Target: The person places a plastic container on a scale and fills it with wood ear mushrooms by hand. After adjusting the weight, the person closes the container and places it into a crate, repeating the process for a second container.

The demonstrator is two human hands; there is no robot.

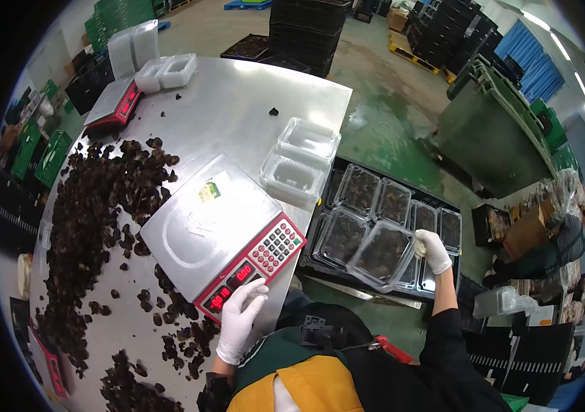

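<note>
My right hand (433, 251), in a white glove, grips the right edge of a clear plastic box (380, 255) filled with dark brown pieces that look like mushrooms. The box is tilted over other filled clear boxes (358, 191) in a black crate (321, 264). My left hand (240, 319), also gloved, rests by the front edge of a red and silver scale (207, 206), beside its lit display, fingers stretched and holding nothing. The scale's plate carries only stickers. Just past it stand open clear plastic boxes (294, 172).
Loose dark pieces (104, 199) are heaped on the metal table (231, 89), left of the scale. A second scale (112, 106) and stacked clear boxes (165, 72) stand at the far end. A large green bin (491, 127) is beyond the crate; another person (557, 240) is at the right.
</note>
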